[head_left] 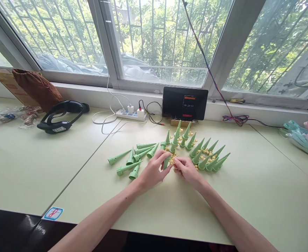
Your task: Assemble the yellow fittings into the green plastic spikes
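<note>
My left hand (154, 169) is closed round a green plastic cone spike (166, 161), holding it by its body at the middle of the pale green table (248, 196). My right hand (186, 168) pinches a small yellow part (173, 160) right at the cone's end; the two hands nearly touch. To the left lie several green cones (133, 159) on their sides. To the right and behind, several more cones (206, 157) stand or lean with small yellow parts (206, 152) scattered among them.
A tablet with a phone showing a timer (185, 103) leans against the window sill. A power strip with cables (131, 113) lies left of it, a black headset (62, 115) and a brown bag (35, 87) further left. Pastel plastic items (303, 138) sit at the right edge.
</note>
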Tool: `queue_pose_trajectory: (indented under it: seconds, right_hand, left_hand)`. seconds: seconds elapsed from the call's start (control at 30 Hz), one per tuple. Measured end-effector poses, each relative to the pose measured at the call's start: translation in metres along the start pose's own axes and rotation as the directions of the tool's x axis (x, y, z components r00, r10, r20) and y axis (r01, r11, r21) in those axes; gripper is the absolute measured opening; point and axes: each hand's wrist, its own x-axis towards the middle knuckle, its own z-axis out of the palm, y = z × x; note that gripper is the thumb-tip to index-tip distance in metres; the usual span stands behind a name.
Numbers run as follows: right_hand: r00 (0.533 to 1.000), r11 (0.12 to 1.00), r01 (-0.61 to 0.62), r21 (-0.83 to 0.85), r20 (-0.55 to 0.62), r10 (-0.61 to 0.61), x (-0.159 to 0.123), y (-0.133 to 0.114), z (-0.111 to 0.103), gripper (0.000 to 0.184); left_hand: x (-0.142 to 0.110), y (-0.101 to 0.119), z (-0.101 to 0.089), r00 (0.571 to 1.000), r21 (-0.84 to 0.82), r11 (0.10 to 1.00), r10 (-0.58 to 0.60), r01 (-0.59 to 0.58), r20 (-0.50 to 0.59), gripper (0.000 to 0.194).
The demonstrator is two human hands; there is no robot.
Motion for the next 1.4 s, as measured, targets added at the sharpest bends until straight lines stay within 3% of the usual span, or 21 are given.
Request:
queue_pose_trajectory:
  seconds: [0.27, 0.4, 0.47, 0.57, 0.7, 0.9, 1.07, 1.4]
  right_hand:
    - [0.997, 0.991, -0.068, 0.114, 0.051, 0.062, 0.000, -0.006, 0.002, 0.051]
    - [0.998, 0.996, -0.035, 0.083, -0.057, 0.040, 0.006, 0.002, 0.006, 0.055]
    - [0.986, 0.999, 0.035, 0.009, -0.162, -0.033, 0.008, 0.005, 0.006, 0.056]
    - [0.921, 0.949, 0.200, -0.245, -0.284, -0.267, 0.010, 0.009, 0.007, 0.055]
    - [0.870, 0.829, 0.335, -0.448, -0.191, -0.454, 0.009, 0.013, 0.012, 0.049]
    - [0.856, 0.741, 0.403, -0.537, -0.064, -0.512, 0.006, 0.015, 0.024, 0.043]
    - [0.853, 0.720, 0.420, -0.552, -0.032, -0.521, 0.005, 0.015, 0.026, 0.042]
    - [0.866, 0.736, 0.409, -0.540, -0.025, -0.500, 0.004, 0.015, 0.028, 0.041]
  left_hand:
    - [0.003, -0.003, -0.005, 0.997, 0.052, 0.995, 0.081, -0.081, 0.011, 0.032]
    - [0.004, -0.005, -0.006, 0.998, 0.098, 0.994, 0.056, -0.052, -0.041, 0.029]
    - [0.004, -0.008, -0.006, 0.998, 0.135, 0.991, 0.016, -0.007, -0.068, 0.029]
    - [0.005, -0.013, -0.009, 0.997, 0.203, 0.979, -0.002, 0.017, -0.074, 0.031]
    - [0.014, -0.015, -0.015, 0.998, 0.287, 0.958, 0.014, 0.005, -0.063, 0.033]
    - [0.043, -0.017, -0.018, 0.982, 0.357, 0.915, -0.172, 0.190, -0.083, 0.032]
    - [0.057, -0.030, -0.015, 0.966, 0.365, 0.895, -0.246, 0.256, -0.072, 0.031]
    - [0.053, -0.042, -0.014, 0.971, 0.355, 0.909, -0.240, 0.219, 0.015, 0.023]
